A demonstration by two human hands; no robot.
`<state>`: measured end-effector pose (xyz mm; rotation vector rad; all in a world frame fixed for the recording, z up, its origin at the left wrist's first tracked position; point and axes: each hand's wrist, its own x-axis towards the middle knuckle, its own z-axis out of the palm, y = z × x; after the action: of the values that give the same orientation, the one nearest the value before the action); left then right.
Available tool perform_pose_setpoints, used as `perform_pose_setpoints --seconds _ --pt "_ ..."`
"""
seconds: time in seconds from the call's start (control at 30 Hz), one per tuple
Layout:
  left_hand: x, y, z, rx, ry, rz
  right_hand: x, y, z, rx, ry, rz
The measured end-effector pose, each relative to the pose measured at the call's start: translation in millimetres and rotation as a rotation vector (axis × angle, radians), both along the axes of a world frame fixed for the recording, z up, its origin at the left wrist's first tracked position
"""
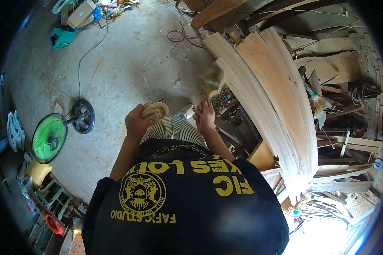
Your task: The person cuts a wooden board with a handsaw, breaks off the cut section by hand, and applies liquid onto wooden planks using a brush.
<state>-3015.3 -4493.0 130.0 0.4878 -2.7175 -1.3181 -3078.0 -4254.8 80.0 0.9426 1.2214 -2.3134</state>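
Observation:
My left hand (pixel 136 121), in front of my lap, is closed round a pale carved piece (pixel 155 112) that looks like wood with a rounded outline. My palm and fingers cover its near left side. To the right, my right hand (pixel 204 115) has its fingers curled and pinched at the lower end of a yellowish, floppy-looking thing (pixel 214 83). Motion smears that thing, so its kind is unclear; it may be a cloth or a brush. A gap separates the two hands, and the held things do not touch.
Long wooden planks (pixel 273 91) lean at my right, with dark clutter (pixel 236 119) beneath them. A green fan (pixel 50 138) stands on the concrete floor (pixel 127 55) at left, its cable running away. Farther right are a straw brush (pixel 317 102) and stacked boards. Cardboard boxes (pixel 81 15) lie far left.

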Motion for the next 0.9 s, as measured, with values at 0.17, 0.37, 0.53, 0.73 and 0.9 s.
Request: perform_pose_setpoints --seconds 0.17,0.37,0.53,0.73,0.9 --pt "-5.3 -0.4 -2.9 -0.007 0.026 -0.005 82.5 98.0 -18.2 0.118 -0.259 -0.416" --pt "-10.9 16.2 -10.8 -0.048 0.085 -0.06 84.1 78.5 -3.0 0.445 -0.004 -0.228" --pt "-10.9 27.1 -5.6 0.057 0.112 -0.125 16.4 24.3 -59.8 1.067 0.297 0.494" --pt "-7.5 19.6 -0.5 0.011 0.096 -0.13 12.9 33.0 -31.9 1.197 0.422 0.359" --pt "-0.2 7.9 -9.0 -0.028 0.047 -0.101 73.7 64.7 27.8 0.722 -0.131 -0.048"
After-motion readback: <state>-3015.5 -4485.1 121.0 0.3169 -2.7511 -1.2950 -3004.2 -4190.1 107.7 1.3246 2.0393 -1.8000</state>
